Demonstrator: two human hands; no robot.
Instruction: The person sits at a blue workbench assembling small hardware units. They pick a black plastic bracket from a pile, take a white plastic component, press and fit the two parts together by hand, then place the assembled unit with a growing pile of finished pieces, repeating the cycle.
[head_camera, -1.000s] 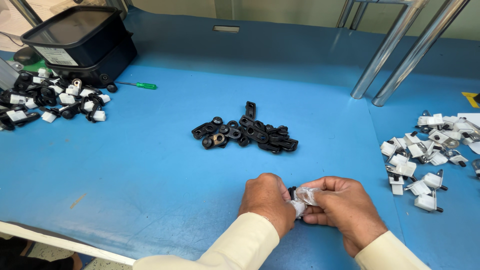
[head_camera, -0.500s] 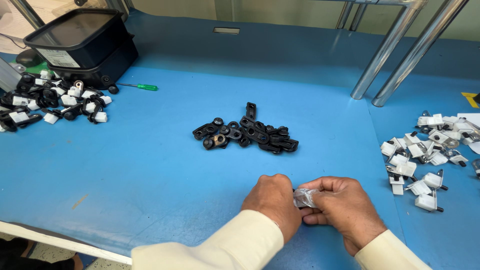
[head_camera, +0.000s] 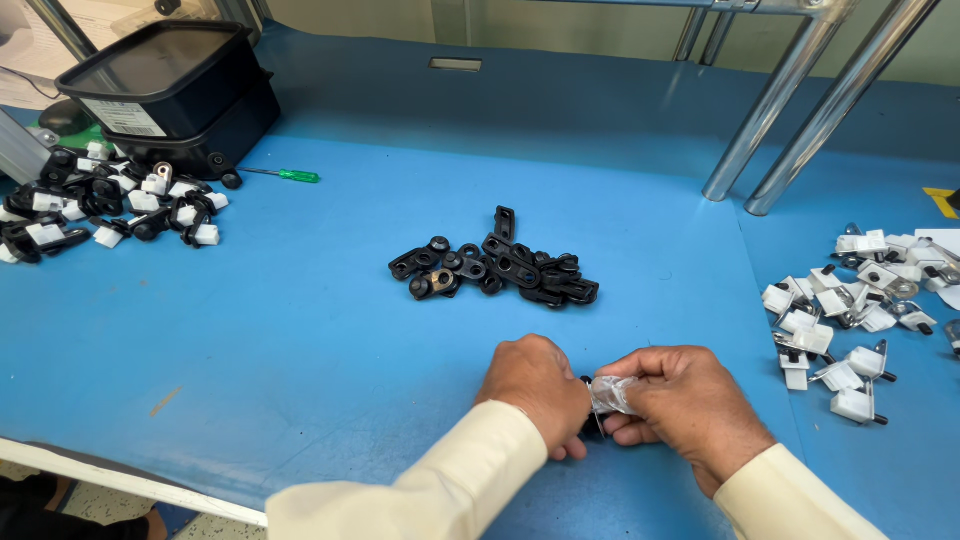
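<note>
Both hands meet low on the blue table (head_camera: 300, 330), near its front edge. My left hand (head_camera: 535, 390) is closed on a small black part that is mostly hidden under its fingers. Pressed against it, my right hand (head_camera: 690, 405) pinches a small white and clear plastic piece (head_camera: 612, 393). The two pieces touch between my thumbs. A pile of several black links (head_camera: 495, 270) lies just beyond my hands in the middle of the table.
Loose white clips with metal pins (head_camera: 850, 310) are scattered at the right. At the far left lies a heap of joined black and white parts (head_camera: 110, 205), beside a black bin (head_camera: 165, 85) and a green-handled screwdriver (head_camera: 285, 175). Two metal tubes (head_camera: 800, 110) rise at the back right.
My hands have stayed in the same spot and closed tighter together around the small pieces; the white piece has turned slightly between my fingers. The piles have not moved.
</note>
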